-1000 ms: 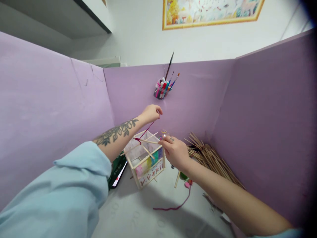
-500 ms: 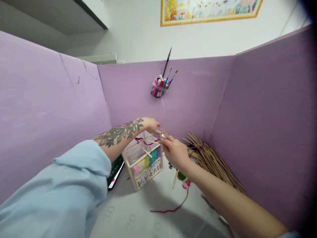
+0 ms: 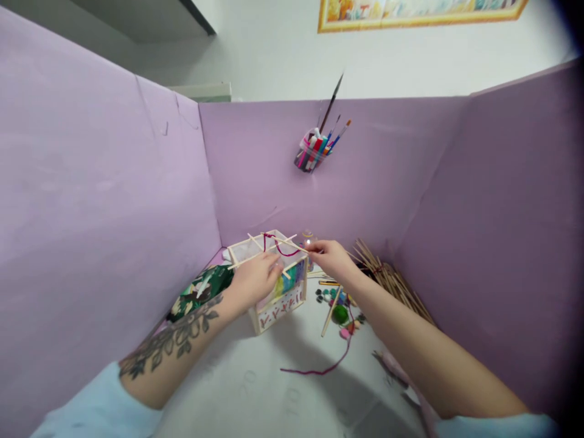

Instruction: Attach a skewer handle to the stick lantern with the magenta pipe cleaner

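Note:
A small wooden-framed box (image 3: pixel 281 310) stands on the table, with coloured strips and red marks on its front side. My left hand (image 3: pixel 258 277) is closed over the box's near upper edge, hiding part of it. Thin wooden sticks lie crosswise over the open top. My right hand (image 3: pixel 335 260) pinches the end of a thin wooden stick (image 3: pixel 292 244) above the box's right corner. From that pinch a dark red yarn (image 3: pixel 286 253) loops across the top to the far sticks. A small clear jar (image 3: pixel 308 238) stands behind the right fingertips.
Several coloured beads and a green ball (image 3: pixel 340 314) lie right of the box, near a loose stick (image 3: pixel 331 313). A strand of yarn (image 3: pixel 314 371) curves over the table (image 3: pixel 255 389). A bundle of sticks (image 3: pixel 395 286) leans right. Purple panels (image 3: pixel 255 164) enclose three sides; a marker cup (image 3: pixel 312 152) hangs behind.
My left hand has come back from beyond the box's far right corner to its near upper edge. My right hand keeps its pinch near the right corner. The view has shifted slightly.

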`<state>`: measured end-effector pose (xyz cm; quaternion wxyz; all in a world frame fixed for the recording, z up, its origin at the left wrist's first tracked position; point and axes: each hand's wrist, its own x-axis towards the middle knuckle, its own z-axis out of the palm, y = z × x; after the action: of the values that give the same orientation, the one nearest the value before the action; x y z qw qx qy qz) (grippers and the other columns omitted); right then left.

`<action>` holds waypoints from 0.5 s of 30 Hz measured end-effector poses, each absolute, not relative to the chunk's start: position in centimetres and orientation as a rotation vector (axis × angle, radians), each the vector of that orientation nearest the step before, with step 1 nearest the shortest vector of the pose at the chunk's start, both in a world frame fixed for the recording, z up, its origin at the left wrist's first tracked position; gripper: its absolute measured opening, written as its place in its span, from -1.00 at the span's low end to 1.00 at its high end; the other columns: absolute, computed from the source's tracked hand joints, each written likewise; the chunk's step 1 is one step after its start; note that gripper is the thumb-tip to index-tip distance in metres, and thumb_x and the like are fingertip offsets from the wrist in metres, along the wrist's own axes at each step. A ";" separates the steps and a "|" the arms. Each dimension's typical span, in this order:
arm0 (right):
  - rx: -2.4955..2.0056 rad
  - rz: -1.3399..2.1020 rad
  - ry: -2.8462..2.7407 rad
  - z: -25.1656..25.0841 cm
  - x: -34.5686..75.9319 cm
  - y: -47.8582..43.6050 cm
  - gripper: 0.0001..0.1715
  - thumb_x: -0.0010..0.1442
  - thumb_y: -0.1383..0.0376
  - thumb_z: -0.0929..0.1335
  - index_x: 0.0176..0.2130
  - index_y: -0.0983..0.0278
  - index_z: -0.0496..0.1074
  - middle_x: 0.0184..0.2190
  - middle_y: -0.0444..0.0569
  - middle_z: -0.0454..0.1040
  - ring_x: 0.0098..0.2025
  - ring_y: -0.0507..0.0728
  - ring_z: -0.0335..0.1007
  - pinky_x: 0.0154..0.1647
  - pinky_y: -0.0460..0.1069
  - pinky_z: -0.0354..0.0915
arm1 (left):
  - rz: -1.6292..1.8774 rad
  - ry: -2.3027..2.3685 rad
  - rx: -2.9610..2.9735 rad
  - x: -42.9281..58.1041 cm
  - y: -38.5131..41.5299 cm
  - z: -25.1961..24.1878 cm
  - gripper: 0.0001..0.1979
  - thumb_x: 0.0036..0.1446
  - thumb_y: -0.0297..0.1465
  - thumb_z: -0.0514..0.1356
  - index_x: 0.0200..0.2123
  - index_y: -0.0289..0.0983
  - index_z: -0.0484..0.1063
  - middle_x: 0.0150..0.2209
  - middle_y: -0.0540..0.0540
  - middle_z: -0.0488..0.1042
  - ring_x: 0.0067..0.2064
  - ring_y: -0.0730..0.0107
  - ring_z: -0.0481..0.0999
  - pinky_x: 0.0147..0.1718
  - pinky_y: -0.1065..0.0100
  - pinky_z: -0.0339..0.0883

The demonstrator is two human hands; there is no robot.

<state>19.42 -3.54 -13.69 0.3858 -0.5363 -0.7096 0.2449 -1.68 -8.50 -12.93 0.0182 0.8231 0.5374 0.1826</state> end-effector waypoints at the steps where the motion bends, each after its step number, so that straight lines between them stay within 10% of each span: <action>1: -1.359 0.650 -1.804 -13.6 19.2 -3.6 -0.73 0.02 0.38 0.30 -0.34 0.31 0.59 -0.44 -0.05 0.58 -0.38 0.07 0.44 -0.36 -0.10 0.26 | 0.561 1.679 2.550 -1.5 -7.9 -13.0 -0.59 0.29 -0.24 -0.09 0.08 -0.21 0.36 0.10 -0.16 0.42 0.10 0.15 0.40 0.04 0.22 0.28; 15: -1.353 0.919 -1.729 -12.6 19.8 -3.0 -0.79 -0.08 0.32 0.36 -0.41 0.35 0.57 -0.64 -0.11 0.44 -0.62 -0.02 0.20 -0.60 -0.12 0.11 | 0.566 1.672 2.452 -0.5 -5.1 -12.7 -0.58 0.25 -0.21 -0.04 0.01 -0.30 0.43 0.05 -0.30 0.44 0.01 0.05 0.48 -0.03 0.16 0.33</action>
<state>19.84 -3.01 -12.64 0.3717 -0.5276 -0.6745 0.3585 -0.48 -5.07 -12.65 0.0603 0.8101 0.5525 0.1870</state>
